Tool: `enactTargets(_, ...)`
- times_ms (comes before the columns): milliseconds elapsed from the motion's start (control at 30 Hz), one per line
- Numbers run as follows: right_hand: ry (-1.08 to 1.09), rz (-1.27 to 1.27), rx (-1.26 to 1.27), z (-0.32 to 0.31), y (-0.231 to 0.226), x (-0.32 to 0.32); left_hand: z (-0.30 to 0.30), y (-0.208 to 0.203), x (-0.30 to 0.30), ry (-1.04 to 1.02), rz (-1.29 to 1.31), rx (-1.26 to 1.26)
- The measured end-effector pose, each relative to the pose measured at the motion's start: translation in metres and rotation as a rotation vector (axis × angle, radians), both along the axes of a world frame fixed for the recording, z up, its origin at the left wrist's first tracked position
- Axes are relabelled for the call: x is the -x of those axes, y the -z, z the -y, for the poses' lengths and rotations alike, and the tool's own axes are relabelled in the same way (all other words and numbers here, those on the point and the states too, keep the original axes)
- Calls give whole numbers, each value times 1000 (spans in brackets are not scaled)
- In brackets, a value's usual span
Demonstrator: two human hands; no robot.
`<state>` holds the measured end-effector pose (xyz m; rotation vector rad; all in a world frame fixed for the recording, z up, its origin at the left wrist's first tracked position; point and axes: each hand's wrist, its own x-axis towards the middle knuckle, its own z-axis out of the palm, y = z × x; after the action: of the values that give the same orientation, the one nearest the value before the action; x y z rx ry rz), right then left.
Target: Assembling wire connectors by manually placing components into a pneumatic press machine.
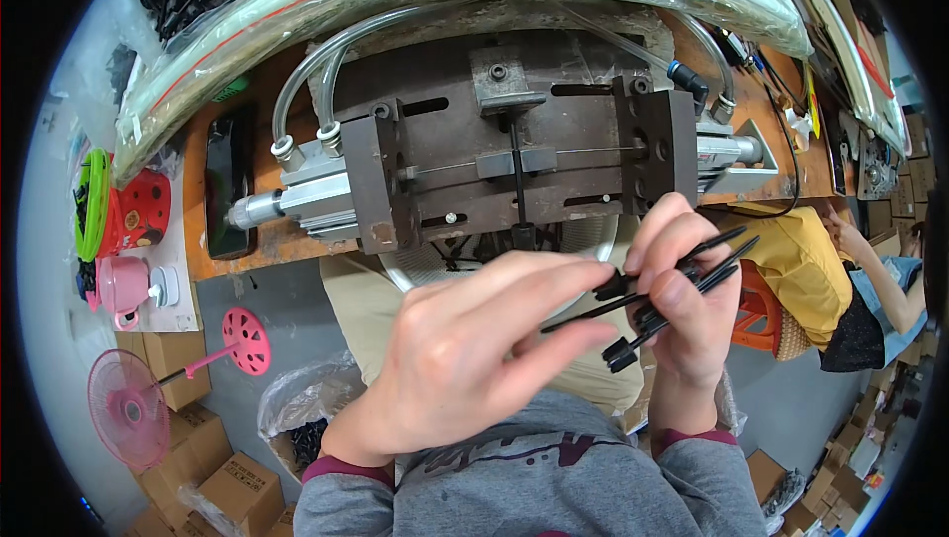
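Note:
A bundle of several thin black plastic rods with thicker ends (pixel 647 321) is gripped in my right hand (pixel 692 300), in front of my lap. Beside it, my left hand (pixel 484 334) is open, its index finger and thumb apart around the rod ends. One rod passes between those fingers, and I cannot tell whether they touch it. Beyond both hands stands a dark metal fixture (pixel 450 211). One black rod (pixel 518 171) lies across its middle between two small grey blocks, thick end toward me.
Air cylinders (pixel 321 193) with clear hoses flank the fixture on a wooden bench (pixel 198 230). A phone (pixel 229 181) lies at its left. A white basket (pixel 590 240) is below the fixture. A pink fan (pixel 133 403) and cartons stand lower left; a person (pixel 880 270) sits at right.

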<state>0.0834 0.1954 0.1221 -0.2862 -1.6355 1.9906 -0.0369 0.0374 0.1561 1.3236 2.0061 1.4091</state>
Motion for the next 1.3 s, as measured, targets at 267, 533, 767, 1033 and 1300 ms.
enactTargets(267, -49, 12, 171, 9, 4, 3, -2, 13, -9, -73, -536, -115)
enactTargets(533, -107, 31, 346, 12, 2, 2, 4, 23, 5, -243, -718, -260)
enactTargets(767, -37, -4, 272, 8, 7, -4, 15, 12, 11, -188, -543, -180)
enactTargets(1033, 27, -1, 197, 8, 4, -6, 12, 35, 3, -134, -504, -81)
enactTargets(1300, 31, -5, 188, 8, 5, -7, -7, 47, 8, -181, -708, 29)
